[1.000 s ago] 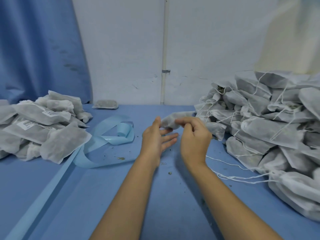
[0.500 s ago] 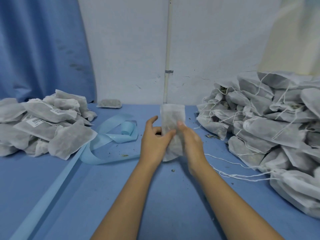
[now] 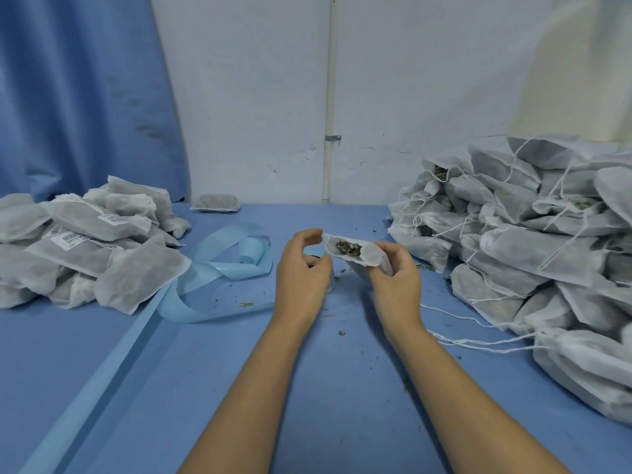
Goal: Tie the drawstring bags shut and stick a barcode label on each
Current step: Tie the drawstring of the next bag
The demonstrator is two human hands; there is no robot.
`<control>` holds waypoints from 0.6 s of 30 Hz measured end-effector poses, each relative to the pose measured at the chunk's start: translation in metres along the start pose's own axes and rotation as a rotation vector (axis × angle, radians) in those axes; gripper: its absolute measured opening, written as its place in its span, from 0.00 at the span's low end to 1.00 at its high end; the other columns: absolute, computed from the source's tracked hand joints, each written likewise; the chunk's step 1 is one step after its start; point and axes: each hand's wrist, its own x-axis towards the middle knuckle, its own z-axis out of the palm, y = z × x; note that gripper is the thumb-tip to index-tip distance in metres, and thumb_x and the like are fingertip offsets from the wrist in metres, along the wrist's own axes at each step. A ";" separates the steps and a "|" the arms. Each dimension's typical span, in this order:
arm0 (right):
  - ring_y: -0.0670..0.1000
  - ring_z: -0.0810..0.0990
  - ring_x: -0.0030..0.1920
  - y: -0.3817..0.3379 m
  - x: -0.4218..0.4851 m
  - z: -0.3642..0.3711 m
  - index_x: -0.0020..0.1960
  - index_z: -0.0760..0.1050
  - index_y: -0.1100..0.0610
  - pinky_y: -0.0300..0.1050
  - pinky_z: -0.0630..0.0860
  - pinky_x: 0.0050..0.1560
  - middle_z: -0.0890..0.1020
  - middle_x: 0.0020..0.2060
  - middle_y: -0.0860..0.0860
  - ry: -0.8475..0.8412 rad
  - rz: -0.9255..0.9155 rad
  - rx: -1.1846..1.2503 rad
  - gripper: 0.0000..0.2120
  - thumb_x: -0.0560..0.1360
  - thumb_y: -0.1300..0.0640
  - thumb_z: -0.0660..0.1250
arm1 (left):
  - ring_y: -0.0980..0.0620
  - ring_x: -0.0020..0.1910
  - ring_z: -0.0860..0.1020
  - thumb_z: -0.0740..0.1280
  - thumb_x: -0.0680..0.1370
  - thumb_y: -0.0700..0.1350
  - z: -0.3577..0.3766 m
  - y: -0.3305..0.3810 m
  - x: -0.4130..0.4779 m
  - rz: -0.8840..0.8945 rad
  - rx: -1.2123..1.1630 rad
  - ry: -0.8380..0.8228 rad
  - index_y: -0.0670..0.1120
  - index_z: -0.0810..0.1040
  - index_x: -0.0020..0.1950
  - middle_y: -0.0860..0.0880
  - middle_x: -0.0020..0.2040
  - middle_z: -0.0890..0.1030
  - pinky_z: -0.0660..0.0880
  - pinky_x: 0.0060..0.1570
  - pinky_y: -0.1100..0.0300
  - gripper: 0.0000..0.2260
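One bag (image 3: 371, 256) in curled right grip (image 3: 398, 289)

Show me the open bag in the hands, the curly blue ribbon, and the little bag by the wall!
Open white fabric drawstring bag (image 3: 372, 256): head view, its white rim.
Curly light-blue ribbon strip (image 3: 251, 250): head view, rolled end.
Small grey fabric pouch (image 3: 215, 202): head view, middle.

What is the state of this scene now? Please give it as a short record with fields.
held bag: gripped by right hand, mouth open, dried herbs visible inside
left hand: curled beside the bag's mouth, grip unclear
left pile: bags, some with barcode labels
right pile: bags with loose strings
blue strip: curled on table beside left pile
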 end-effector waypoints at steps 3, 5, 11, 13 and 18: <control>0.42 0.80 0.49 0.004 -0.002 0.002 0.49 0.75 0.49 0.33 0.75 0.49 0.82 0.47 0.44 -0.035 0.006 -0.006 0.13 0.74 0.67 0.68 | 0.59 0.33 0.77 0.63 0.79 0.39 0.001 0.003 0.000 -0.033 -0.046 0.028 0.48 0.74 0.60 0.54 0.54 0.76 0.77 0.38 0.56 0.11; 0.43 0.80 0.52 0.004 -0.002 0.003 0.51 0.76 0.53 0.37 0.75 0.53 0.82 0.50 0.45 -0.075 0.020 0.008 0.12 0.74 0.68 0.67 | 0.61 0.29 0.75 0.63 0.79 0.38 0.000 0.004 0.000 -0.048 -0.036 0.012 0.48 0.75 0.59 0.54 0.51 0.75 0.77 0.34 0.58 0.10; 0.48 0.64 0.68 0.002 -0.008 0.006 0.62 0.73 0.52 0.51 0.62 0.69 0.71 0.62 0.38 -0.052 -0.113 -0.408 0.24 0.71 0.71 0.60 | 0.53 0.30 0.77 0.69 0.76 0.39 0.001 -0.002 0.002 -0.108 0.045 0.063 0.43 0.79 0.50 0.48 0.39 0.79 0.70 0.26 0.72 0.04; 0.50 0.67 0.62 -0.005 -0.013 0.006 0.61 0.73 0.54 0.52 0.66 0.64 0.72 0.60 0.42 -0.018 -0.270 -0.361 0.23 0.69 0.68 0.59 | 0.52 0.31 0.78 0.71 0.75 0.41 0.003 -0.001 0.002 -0.107 0.065 0.106 0.45 0.78 0.48 0.48 0.39 0.80 0.69 0.25 0.73 0.04; 0.51 0.73 0.55 -0.019 -0.021 0.009 0.60 0.76 0.59 0.46 0.69 0.58 0.77 0.55 0.46 -0.071 -0.593 -0.362 0.21 0.69 0.55 0.58 | 0.51 0.29 0.79 0.73 0.73 0.41 0.003 0.001 0.000 -0.137 0.016 0.182 0.46 0.74 0.39 0.47 0.34 0.81 0.72 0.27 0.68 0.09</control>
